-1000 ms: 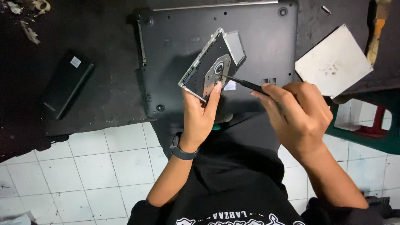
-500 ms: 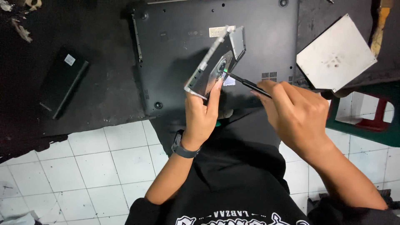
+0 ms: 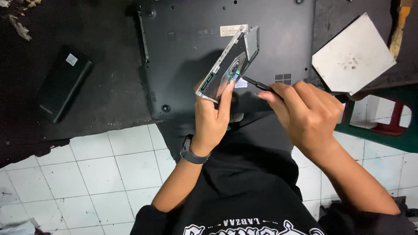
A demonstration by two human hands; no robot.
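Left hand (image 3: 213,119) grips the tilted optical drive (image 3: 228,65); right hand (image 3: 307,115) clamps a screwdriver (image 3: 254,83) against it.

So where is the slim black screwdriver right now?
In the head view, the slim black screwdriver is right of centre, gripped in the right hand, its tip on the silver optical drive held by the left hand.
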